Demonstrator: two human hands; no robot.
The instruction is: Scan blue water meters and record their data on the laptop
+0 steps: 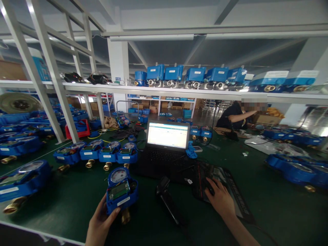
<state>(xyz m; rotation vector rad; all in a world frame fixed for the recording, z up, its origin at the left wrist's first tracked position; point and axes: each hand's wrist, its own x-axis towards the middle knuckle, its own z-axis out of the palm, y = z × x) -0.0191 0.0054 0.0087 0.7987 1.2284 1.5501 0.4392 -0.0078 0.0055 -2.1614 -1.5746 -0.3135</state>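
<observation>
Left hand (pixel 102 218) grasped blue meter (pixel 122 188) by lower casing, in front of laptop (pixel 166 140), left of scanner (pixel 163 187). Right hand (pixel 220 198) cupped mouse (pixel 210 188) on mat (pixel 237 198). Good handling likely meant meter steady, dial (pixel 119 176) up, thumb clear of white label (pixel 124 201).

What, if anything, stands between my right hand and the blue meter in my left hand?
A black handheld scanner on the green tabletop, right of the blue meter and left of the mouse pad under your right hand.

Gap beside meter (pixel 121 191), then scanner (pixel 167 201) in the way
</observation>
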